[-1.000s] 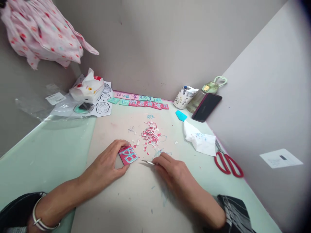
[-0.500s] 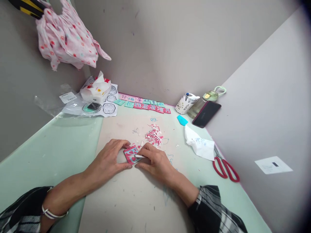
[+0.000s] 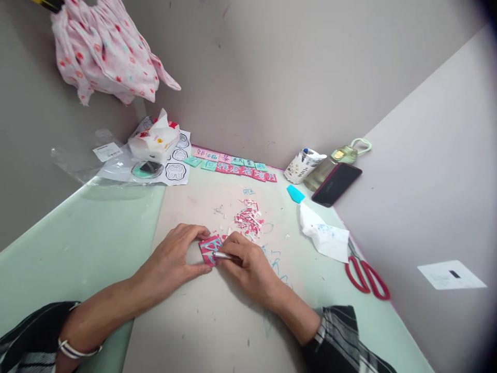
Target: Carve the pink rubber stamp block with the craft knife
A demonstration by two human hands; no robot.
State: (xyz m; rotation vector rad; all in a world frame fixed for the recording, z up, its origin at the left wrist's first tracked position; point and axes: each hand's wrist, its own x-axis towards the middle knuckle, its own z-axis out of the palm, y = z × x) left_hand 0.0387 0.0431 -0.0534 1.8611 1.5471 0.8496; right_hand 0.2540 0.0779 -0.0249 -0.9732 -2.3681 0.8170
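Note:
My left hand [image 3: 176, 255] steadies a small square pink rubber stamp block [image 3: 207, 249] with blue lines, thumb at its lower edge and fingers at its upper edge. Pinched in my right hand [image 3: 246, 261] is a slim silver carving knife [image 3: 221, 255]. Its tip meets the block's face; the rest of the tool is mostly hidden by my fingers. Part of the block's right side is covered by that hand. Just beyond lies a heap of pink and white shavings [image 3: 248, 219], with a few scraps close to the block.
Two rows of pink and green character blocks [image 3: 235, 168] line the back. At right are a pen cup [image 3: 298, 167], a bottle [image 3: 315, 178], a leaning phone [image 3: 337, 185], a blue piece [image 3: 295, 194], a crumpled tissue [image 3: 326, 233] and red scissors [image 3: 367, 277]. A tissue pack [image 3: 153, 141] stands back left.
The knife and right hand have shifted slightly down and left over the block, which is turned a little. The whole view has moved slightly.

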